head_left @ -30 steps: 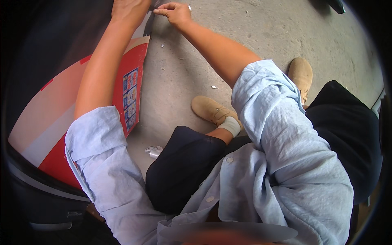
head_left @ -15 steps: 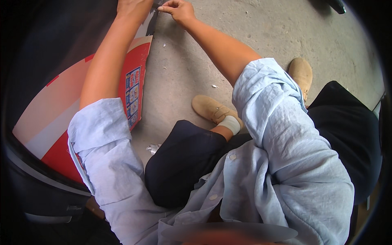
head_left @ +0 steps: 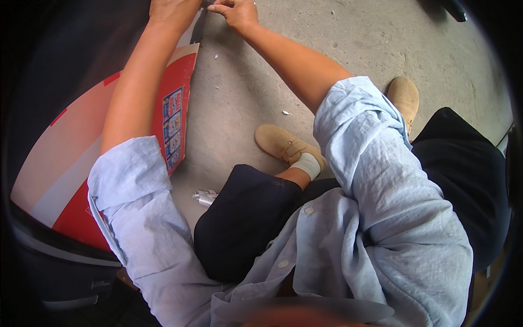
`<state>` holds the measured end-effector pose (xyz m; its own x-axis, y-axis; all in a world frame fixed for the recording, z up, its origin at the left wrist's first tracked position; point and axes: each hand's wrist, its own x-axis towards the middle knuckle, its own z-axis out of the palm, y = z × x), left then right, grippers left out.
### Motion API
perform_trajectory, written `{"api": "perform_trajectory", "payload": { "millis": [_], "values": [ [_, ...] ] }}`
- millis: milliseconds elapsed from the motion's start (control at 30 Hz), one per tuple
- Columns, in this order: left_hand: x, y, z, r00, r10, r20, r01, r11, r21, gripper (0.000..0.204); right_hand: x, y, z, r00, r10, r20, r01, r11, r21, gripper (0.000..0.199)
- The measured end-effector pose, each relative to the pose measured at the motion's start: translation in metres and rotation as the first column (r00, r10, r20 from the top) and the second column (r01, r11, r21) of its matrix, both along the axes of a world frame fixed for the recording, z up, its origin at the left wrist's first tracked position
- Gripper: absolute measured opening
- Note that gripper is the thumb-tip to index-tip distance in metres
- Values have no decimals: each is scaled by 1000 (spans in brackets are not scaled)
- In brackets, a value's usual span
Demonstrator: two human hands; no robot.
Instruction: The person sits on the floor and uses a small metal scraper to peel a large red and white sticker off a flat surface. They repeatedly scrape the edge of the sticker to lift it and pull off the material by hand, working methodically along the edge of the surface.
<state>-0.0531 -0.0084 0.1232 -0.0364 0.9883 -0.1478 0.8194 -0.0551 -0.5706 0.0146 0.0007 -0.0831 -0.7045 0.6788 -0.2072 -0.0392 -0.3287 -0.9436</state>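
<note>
Head view, looking down on a seated person. Left hand (head_left: 173, 10): at the top edge, partly cut off, resting on the upper end of a flattened carton (head_left: 71, 158); whether its fingers are open or closed cannot be told. Right hand (head_left: 235, 12): just beside the left, at the top edge, fingers curled closed with tips pinched together near the carton's dark upper corner; what they pinch is too small to tell. Carton: red and cream cardboard, with a strip of small blue printed panels along its right edge, lying on the floor (head_left: 338, 38) on the person's left and running up to the hands. Floor: grey concrete, with small white scraps scattered near the carton's edge. Shirt (head_left: 381, 229): pale blue, sleeves rolled above the elbows. Trousers (head_left: 245, 223): dark. Shoes: two tan ones, one (head_left: 283, 143) with a white sock near the middle, the other (head_left: 404, 95) further right. Small silvery object (head_left: 205, 197): on the floor just beside the knee, kind unclear.
</note>
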Motion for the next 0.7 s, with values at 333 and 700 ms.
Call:
{"api": "perform_trajectory", "payload": {
  "millis": [333,700],
  "values": [
    [2,-14,-7,998,-12,64,8,998,57,8,-3,-11,-7,987,26,160,-22,999,-24,29],
    [14,-18,19,999,5,-42,0,991,133,10,23,34,55,999,10,34,-27,854,519,14]
  ]
}}
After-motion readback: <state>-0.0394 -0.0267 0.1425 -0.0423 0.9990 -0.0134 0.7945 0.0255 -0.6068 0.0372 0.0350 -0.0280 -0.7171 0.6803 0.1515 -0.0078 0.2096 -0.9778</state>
